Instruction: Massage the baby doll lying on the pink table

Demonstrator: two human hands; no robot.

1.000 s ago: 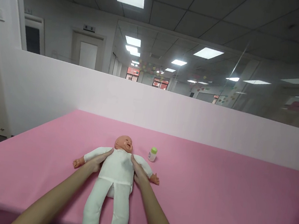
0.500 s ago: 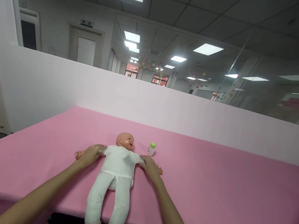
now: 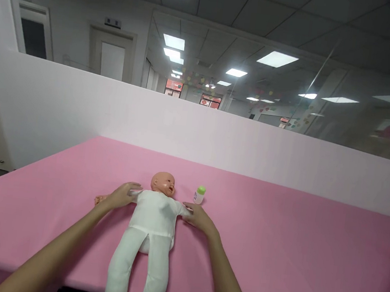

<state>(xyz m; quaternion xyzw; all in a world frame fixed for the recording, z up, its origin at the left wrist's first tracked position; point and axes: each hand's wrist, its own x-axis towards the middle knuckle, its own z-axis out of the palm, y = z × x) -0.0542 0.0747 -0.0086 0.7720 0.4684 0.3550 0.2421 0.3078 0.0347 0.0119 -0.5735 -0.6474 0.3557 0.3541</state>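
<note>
So, doll (image 3: 153, 213) lies back-down on pink table (image 3: 292, 252) | left hand (image 3: 123, 195) and right hand (image 3: 201, 217) apart, one over each sleeve (image 3: 178, 206), presumably steadying it; grip, can't tell | bottle (image 3: 199, 196) upright nearby, perhaps set clear

I'm seeing wide-open pink surface (image 3: 292, 252) to the right of the right hand (image 3: 202, 218), but a green-capped bottle (image 3: 199, 196) stands just ahead and the white wall (image 3: 217, 134) bars the back.
</note>
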